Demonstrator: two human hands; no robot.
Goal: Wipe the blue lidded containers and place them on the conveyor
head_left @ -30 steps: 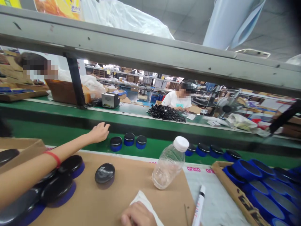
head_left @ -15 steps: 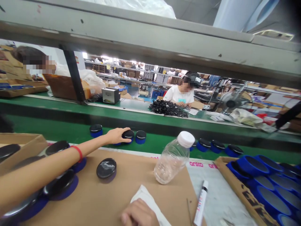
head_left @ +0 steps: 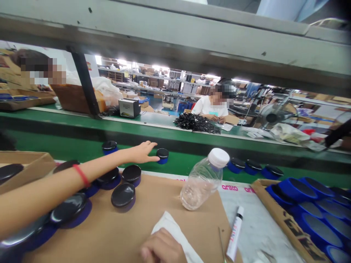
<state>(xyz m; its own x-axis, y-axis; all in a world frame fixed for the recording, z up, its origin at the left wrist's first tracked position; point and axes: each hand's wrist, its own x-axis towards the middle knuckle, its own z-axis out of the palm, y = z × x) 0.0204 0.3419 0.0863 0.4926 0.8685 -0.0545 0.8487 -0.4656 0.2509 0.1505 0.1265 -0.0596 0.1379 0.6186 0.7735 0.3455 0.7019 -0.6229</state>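
My left hand (head_left: 144, 152), with a red band on the wrist, reaches over the green belt with thumb and fingers spread. Its thumb tip is right beside a round blue piece with a glossy black top (head_left: 162, 155); whether they touch I cannot tell. A similar piece (head_left: 131, 174) sits at the cardboard's far edge, behind another one (head_left: 123, 195). More of them lie under and beside my left forearm. At the bottom, my right hand (head_left: 163, 247) is curled over a white cloth (head_left: 170, 223), its fingertips hidden.
A clear bottle with a white cap (head_left: 201, 179) stands tilted in view on the cardboard sheet (head_left: 109, 233). A paint marker (head_left: 235, 233) and a thin metal tool (head_left: 221, 243) lie right of it. Boxes of pieces flank both sides. A co-worker (head_left: 212, 106) sits beyond the belt.
My left hand has let go of a round piece and opened beside another on the belt. Pieces now stand at the cardboard's far edge near the forearm. My right hand has stayed put.
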